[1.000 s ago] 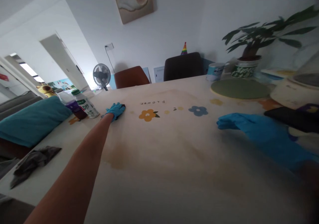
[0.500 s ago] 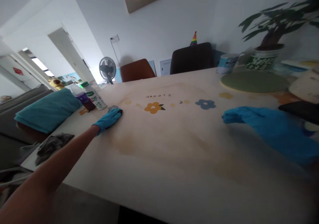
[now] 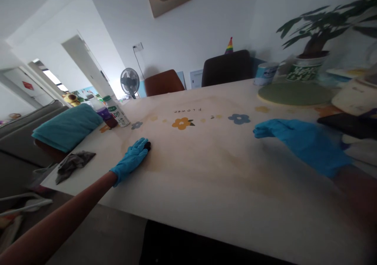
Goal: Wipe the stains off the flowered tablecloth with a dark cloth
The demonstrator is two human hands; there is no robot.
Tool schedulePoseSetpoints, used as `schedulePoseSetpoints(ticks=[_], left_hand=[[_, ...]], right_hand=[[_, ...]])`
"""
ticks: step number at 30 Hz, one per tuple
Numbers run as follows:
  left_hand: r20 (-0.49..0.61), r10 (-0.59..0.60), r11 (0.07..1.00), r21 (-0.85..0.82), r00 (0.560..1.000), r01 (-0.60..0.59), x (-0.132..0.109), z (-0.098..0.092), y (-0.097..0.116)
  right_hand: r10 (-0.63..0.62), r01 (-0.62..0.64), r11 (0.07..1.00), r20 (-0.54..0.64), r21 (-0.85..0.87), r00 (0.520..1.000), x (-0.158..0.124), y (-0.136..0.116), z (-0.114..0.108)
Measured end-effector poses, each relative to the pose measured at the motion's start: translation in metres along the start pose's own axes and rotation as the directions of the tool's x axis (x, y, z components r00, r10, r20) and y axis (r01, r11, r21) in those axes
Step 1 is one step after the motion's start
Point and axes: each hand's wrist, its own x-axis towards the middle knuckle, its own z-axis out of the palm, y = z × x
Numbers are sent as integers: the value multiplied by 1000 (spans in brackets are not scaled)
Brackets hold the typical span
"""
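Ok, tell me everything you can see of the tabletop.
The pale, matte-looking tabletop lies flat, printed with orange and blue flowers and the word "Flower", upside down from here. Brownish smears stain it. The left hand, gloved in blue, rests on it over a small dark item; whether the right hand touches it is unclear. It also bears a crumpled grey cloth and two bottles.

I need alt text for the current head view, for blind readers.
A blue-gloved left hand lies over a dark object on a stained, flowered table. The gloved right hand is farther right; two bottles and a grey cloth are at left.
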Motion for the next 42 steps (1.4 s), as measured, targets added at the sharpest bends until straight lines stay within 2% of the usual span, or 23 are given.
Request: schedulePoseSetpoints(ticks=[7,13,16,20,23,26,29,32,34,36,38,42], left_hand=[[101,112,994,-3,989,-112,-4,22,56],[163,269,962,-4,949,-272,3,46,116],[170,411,910,-17,896,-414,3,60,150],[173,597,800,-58,783,-598,4,78,200],[173,678,731,-56,715,-680,8,91,239],[153,715,693,-31,682,-720,16,102,274],[129,742,666,-19,658,-746,21,108,294],[124,757,645,6,641,-764,22,107,295],[120,763,637,25,635,-770,21,103,286],[115,752,650,39,649,-759,22,96,270],[113,714,690,48,691,-722,25,89,248],[99,552,825,78,828,-559,39,69,189]], right_hand=[[56,-56,993,10,106,998,-3,-4,2],[78,-80,986,20,149,997,-7,-14,-1],[74,-76,977,17,197,997,-7,-15,-2],[137,-138,958,25,252,990,-7,-16,-2],[148,-145,956,6,254,989,-7,-15,0],[113,-116,969,29,217,993,-5,-10,2],[78,-87,985,65,151,995,-2,-2,4],[61,-73,985,80,157,995,0,3,6],[68,-81,978,75,194,995,0,5,7],[80,-94,971,72,220,994,-1,5,8],[94,-111,962,79,248,992,-1,5,8],[119,-141,943,90,301,989,-3,5,7]])
